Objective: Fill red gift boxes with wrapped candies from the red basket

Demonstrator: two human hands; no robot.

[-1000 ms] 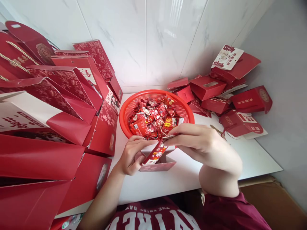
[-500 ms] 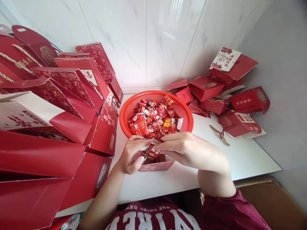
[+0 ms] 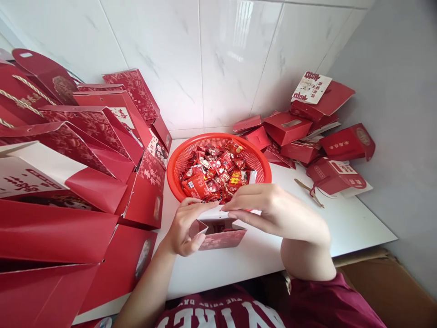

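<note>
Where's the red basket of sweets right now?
In the head view, the red basket sits mid-table against the tiled wall, just beyond the open box at the hands.

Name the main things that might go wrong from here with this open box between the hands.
The open box has its mouth right up against the basket, so closing it could nudge the basket or catch a sweet.

The left hand has its thumb on the box's side flap; pressing hard there may crease the card.

The standing red boxes crowd close to the left forearm, so an outward swing might knock them.
</note>
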